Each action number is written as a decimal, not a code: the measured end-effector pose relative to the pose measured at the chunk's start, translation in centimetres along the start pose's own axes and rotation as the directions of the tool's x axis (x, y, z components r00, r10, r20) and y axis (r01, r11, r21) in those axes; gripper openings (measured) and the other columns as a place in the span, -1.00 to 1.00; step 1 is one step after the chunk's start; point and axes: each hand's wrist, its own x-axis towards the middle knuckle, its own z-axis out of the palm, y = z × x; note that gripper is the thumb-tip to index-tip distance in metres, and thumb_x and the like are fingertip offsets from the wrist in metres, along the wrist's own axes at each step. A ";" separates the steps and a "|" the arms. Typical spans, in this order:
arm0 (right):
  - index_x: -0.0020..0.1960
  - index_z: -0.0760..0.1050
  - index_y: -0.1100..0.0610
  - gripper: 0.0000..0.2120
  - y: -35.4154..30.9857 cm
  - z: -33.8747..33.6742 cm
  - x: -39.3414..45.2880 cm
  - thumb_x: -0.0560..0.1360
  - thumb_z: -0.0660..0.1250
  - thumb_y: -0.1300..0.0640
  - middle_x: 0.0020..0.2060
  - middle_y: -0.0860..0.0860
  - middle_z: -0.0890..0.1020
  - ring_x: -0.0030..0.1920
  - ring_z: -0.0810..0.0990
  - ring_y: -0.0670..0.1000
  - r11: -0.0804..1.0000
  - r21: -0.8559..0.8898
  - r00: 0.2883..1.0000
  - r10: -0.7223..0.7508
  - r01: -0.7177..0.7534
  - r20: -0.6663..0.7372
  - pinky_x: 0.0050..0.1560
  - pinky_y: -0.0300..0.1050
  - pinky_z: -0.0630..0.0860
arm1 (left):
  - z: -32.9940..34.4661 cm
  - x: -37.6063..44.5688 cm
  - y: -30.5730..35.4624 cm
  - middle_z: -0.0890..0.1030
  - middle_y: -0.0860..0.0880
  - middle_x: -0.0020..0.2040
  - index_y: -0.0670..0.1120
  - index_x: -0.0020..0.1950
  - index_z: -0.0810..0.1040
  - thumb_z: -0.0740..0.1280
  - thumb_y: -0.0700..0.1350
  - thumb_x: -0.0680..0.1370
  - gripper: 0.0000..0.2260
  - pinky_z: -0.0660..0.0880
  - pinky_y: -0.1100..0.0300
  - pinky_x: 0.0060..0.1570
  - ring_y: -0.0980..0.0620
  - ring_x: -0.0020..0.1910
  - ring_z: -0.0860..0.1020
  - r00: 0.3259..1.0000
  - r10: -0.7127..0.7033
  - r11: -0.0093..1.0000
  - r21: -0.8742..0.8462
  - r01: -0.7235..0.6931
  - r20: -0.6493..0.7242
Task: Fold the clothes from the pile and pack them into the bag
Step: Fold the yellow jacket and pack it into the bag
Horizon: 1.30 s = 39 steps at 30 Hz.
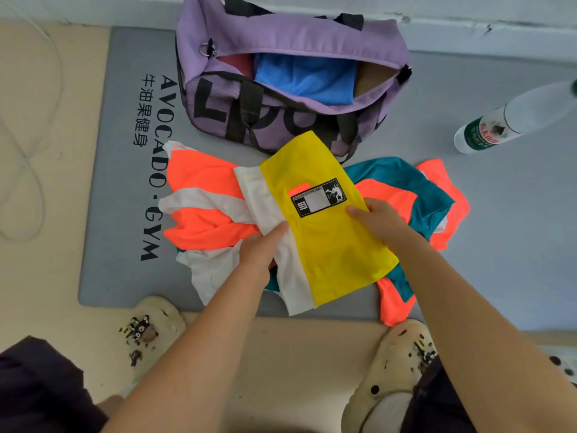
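Head view: both hands grasp the folded yellow garment (324, 214) above the pile (203, 195), left hand (265, 248) on its white edge, right hand (381, 220) opposite. Its long axis points toward the bag (281, 35), which lies straight ahead, open, roughly equally near both hands.

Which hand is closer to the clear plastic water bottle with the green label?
Right. The right hand grips the folded yellow and white garment on the side facing the clear plastic water bottle with the green label. The left hand holds the garment's far side.
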 end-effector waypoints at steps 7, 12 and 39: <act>-0.15 0.48 0.12 -0.68 -2.5 0.9 -0.2 0.52 0.35 -0.14 -0.29 0.01 0.50 -0.29 0.45 -0.02 0.988 -0.108 0.981 -0.128 0.112 -0.148 -0.36 -0.13 0.31 | 0.3 -0.7 -0.3 0.62 -0.07 0.21 -0.08 0.31 0.53 0.52 0.00 0.45 -0.53 0.47 -0.07 0.27 -0.11 0.19 0.56 0.999 0.002 0.995 -0.102 0.004 0.055; 0.12 0.58 0.09 -0.73 -1.7 -0.4 -1.7 0.51 0.39 -0.05 -0.03 0.02 0.68 -0.02 0.65 0.08 0.961 0.275 0.999 -0.017 0.009 0.028 -0.07 -0.08 0.61 | -0.5 -1.5 -0.5 0.63 -0.14 0.16 -0.15 0.27 0.55 0.37 -0.28 0.54 -0.70 0.49 -0.04 0.18 -0.14 0.15 0.59 0.957 0.202 0.943 -0.304 -0.133 0.209; 0.19 0.59 0.03 -0.66 -9.1 -4.9 -11.6 0.43 0.47 0.08 -0.07 0.04 0.66 -0.02 0.57 0.11 0.773 -0.494 0.813 -0.547 0.399 -0.198 -0.02 -0.07 0.43 | -3.1 -9.2 13.4 0.61 -0.21 -0.09 -0.15 -0.03 0.67 0.43 -0.16 0.48 -0.89 0.45 -0.05 -0.12 -0.22 -0.07 0.55 0.513 0.732 0.046 0.720 -0.693 0.448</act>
